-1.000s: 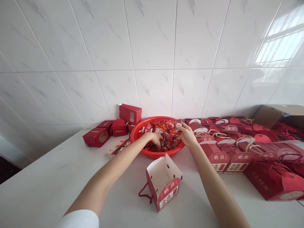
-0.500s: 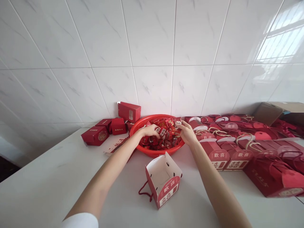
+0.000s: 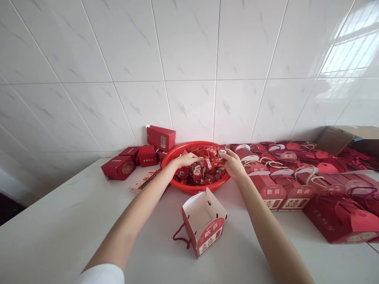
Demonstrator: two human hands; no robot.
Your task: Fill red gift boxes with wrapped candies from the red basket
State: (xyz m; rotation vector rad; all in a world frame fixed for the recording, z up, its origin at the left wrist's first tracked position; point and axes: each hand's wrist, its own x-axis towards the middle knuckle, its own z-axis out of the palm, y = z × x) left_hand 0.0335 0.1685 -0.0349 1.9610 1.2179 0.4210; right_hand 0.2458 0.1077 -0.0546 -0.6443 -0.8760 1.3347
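Note:
My left hand (image 3: 188, 159) reaches over the left side of a red plastic basket (image 3: 189, 190) heaped with red-wrapped candies (image 3: 197, 170). Its fingertips close on a small red-and-white wrapped candy (image 3: 207, 163), partly hidden by the heap. At the basket's right rim, my right hand (image 3: 233, 165) pinches a dark red candy packet (image 3: 222, 150) with pale print between thumb and fingers. In front of the basket stands a red gift box (image 3: 204, 225), its top open and white inside, a dark red cord handle (image 3: 180, 237) hanging on its left.
Many red gift boxes (image 3: 272, 193) with cord handles stand in rows at the right, before a brown cardboard carton (image 3: 340, 136). Smaller red boxes (image 3: 118, 167) and a flat printed piece (image 3: 145, 182) lie at the left. A white tiled wall (image 3: 189, 106) rises behind the white table (image 3: 74, 209).
My left hand has shifted slightly right over the candies, its fingers stretching further, and some candies beneath have moved. My right hand keeps its packet in nearly the same place.

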